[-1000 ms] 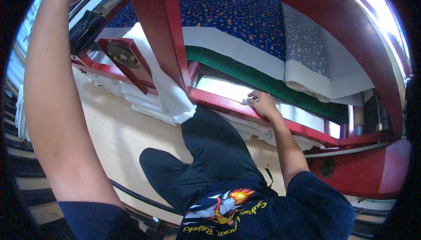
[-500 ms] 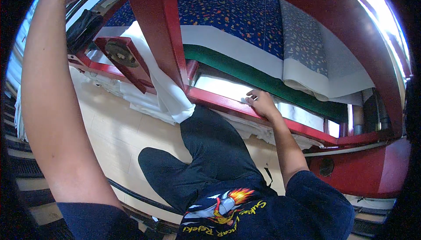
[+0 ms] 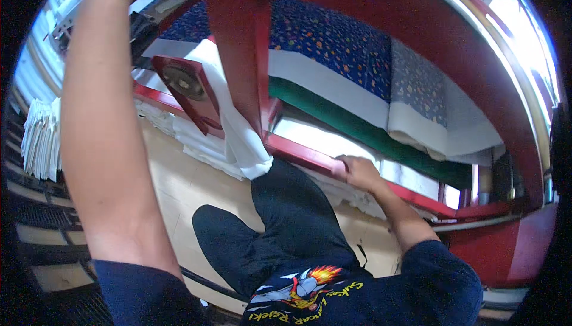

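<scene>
Along the red-painted metal rail (image 3: 310, 158) your right hand (image 3: 357, 172) curls its fingers over the edge, gripping it. Your left arm (image 3: 101, 117) reaches up out of view (its hand's state I cannot tell). Risk — the white cloth (image 3: 241, 141) draped beside the red upright post (image 3: 241, 58) could snag or slip if the frame shifts.

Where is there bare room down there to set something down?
The pale floor is bare between the white cloth heap under the red frame rail and the dark trouser legs. It is crowded at the rail, where the right hand rests, and around the hanging white cloth by the red post.
</scene>
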Demonstrator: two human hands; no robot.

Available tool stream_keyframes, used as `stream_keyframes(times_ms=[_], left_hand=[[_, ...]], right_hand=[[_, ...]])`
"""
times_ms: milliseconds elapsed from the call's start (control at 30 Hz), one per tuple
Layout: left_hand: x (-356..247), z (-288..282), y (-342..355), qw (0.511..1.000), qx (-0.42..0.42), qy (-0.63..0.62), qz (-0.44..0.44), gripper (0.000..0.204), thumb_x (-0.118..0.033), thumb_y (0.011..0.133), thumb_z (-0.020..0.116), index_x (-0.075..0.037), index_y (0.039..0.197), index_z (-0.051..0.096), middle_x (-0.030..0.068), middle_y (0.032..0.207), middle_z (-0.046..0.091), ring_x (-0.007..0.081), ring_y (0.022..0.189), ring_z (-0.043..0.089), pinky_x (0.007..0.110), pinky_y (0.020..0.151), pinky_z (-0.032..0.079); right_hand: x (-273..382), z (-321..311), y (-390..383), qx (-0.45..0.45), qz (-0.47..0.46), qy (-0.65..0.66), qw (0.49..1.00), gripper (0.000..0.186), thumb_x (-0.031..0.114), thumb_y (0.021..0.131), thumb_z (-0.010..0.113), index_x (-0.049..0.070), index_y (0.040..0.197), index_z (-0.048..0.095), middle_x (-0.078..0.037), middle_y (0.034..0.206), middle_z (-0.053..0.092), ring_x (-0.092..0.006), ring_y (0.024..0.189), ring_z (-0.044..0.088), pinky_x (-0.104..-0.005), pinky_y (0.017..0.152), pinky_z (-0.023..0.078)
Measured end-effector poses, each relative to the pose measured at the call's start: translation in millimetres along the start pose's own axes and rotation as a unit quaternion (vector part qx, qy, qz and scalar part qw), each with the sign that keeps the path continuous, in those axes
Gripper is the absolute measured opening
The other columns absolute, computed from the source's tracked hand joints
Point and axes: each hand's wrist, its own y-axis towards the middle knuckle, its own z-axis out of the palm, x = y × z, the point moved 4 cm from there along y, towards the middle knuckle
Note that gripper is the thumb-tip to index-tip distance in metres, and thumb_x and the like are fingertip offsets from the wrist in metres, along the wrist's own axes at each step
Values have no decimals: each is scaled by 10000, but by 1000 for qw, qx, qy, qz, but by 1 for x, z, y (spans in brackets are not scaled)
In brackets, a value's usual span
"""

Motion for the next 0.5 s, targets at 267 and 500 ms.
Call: stream_keyframes(times_ms=[267, 500], left_hand=[[17, 25, -3, 981, 2, -99, 168, 803, -655, 901, 610, -107, 1480, 511, 185, 1452, 558, 312, 1366, 506, 341, 1192, 288], [-14, 18, -24, 994, -66, -79, 33, 737, -600, 897, 630, -95, 1429, 560, 210, 1429, 562, 360, 1347, 516, 413, 1118, 403]], right_hand=[[5, 1, -2, 36, 8, -31, 999, 589, 579, 814, 722, 71, 1108, 663, -185, 954, 710, -393, 908, 696, -496, 824, 552], [5, -26, 8, 75, 29, 79, 994, 568, 486, 823, 724, 86, 1216, 628, -185, 1047, 698, -355, 989, 685, -456, 886, 545]])
